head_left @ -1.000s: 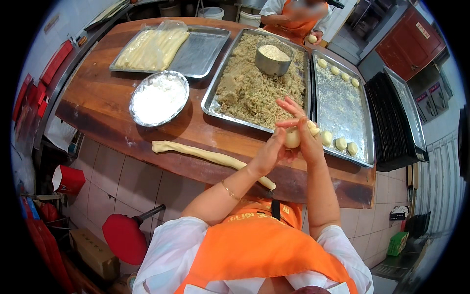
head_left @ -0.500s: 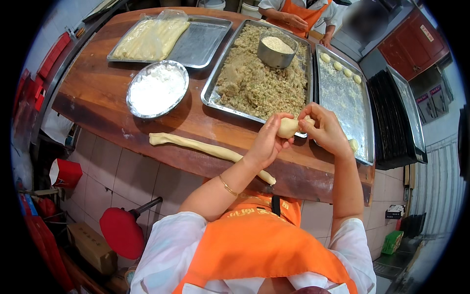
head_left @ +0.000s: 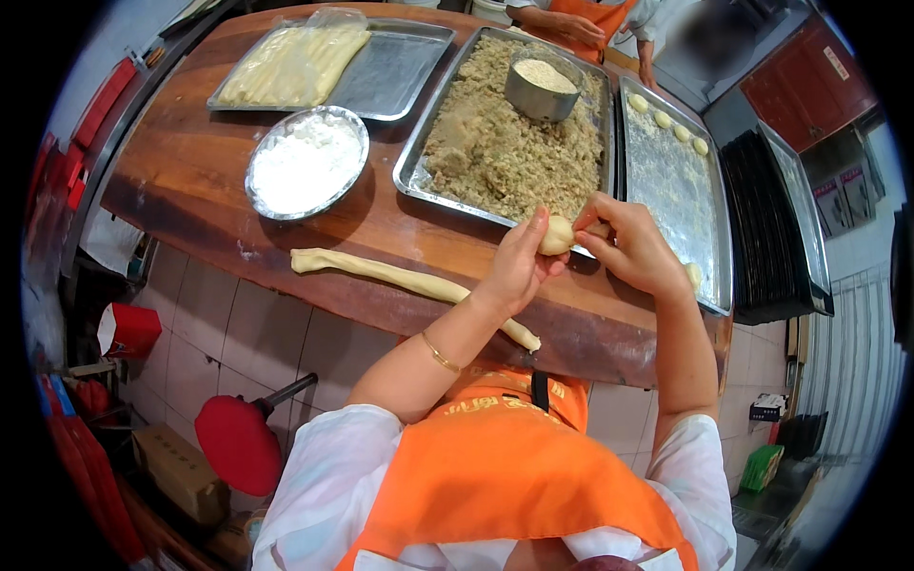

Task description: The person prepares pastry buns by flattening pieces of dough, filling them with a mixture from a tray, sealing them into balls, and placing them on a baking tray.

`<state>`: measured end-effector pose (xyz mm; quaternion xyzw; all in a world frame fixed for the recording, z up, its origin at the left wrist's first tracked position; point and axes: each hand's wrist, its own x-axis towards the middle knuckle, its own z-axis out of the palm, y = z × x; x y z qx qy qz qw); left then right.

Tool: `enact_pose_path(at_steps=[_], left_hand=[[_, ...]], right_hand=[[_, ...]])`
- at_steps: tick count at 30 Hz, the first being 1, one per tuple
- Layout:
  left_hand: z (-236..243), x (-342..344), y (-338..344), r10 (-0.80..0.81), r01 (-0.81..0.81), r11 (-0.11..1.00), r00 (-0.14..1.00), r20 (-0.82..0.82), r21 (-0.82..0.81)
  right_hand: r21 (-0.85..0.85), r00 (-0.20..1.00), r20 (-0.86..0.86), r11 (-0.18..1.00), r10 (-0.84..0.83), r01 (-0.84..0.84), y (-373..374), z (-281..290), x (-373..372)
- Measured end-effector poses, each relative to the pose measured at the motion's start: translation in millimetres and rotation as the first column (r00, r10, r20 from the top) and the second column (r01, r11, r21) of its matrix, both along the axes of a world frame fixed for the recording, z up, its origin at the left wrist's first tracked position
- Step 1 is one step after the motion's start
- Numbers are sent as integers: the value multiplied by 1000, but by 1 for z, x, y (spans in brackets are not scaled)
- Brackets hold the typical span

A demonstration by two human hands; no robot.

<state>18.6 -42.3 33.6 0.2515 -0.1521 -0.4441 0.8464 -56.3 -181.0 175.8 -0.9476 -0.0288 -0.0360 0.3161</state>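
Observation:
My left hand [head_left: 517, 262] cups a smooth, pale dough ball [head_left: 556, 236] in its curled fingers, with the thumb up along one side. From the right, my right hand [head_left: 628, 249] pinches the ball's edge between thumb and fingertips. Both hands are above the table's near edge, in front of a metal tray [head_left: 411, 181] heaped with crumbly brownish-green filling [head_left: 514, 157]. Under my left forearm, a long dough rope [head_left: 390, 277] lies across the wooden table [head_left: 190, 181].
Left of the filling stand a bowl of white flour [head_left: 309, 164] and a tray [head_left: 395, 71] with plastic-covered dough strips. A round metal tin [head_left: 543, 90] sits in the filling. Several dough balls rest on the right tray [head_left: 666, 190], beside stacked black trays [head_left: 762, 224]. A co-worker [head_left: 581, 24] stands opposite.
The dough ball looks rounder at its right side, where a lump bulged between the fingers before. My right hand has shifted slightly down and right. The co-worker's hands have moved a little.

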Motion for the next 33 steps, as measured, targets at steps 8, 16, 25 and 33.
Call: enact_pose_path(at_steps=[8, 16, 25, 33], left_hand=[[21, -8, 19, -20, -1, 997, 966, -257, -79], [4, -7, 4, -84, 82, 996, 967, -241, -20], [-4, -5, 7, -168, 163, 985, 979, 116, 50], [2, 0, -2, -369, 222, 907, 829, 419, 359]], right_hand=[[-43, 995, 65, 996, 75, -72, 0, -3, -4], [-91, 989, 53, 987, 136, -131, 9, -7, -5], [-88, 994, 11, 990, 109, -107, 7, -7, -17], [-105, 988, -28, 982, 153, -155, 1, -5, -39]])
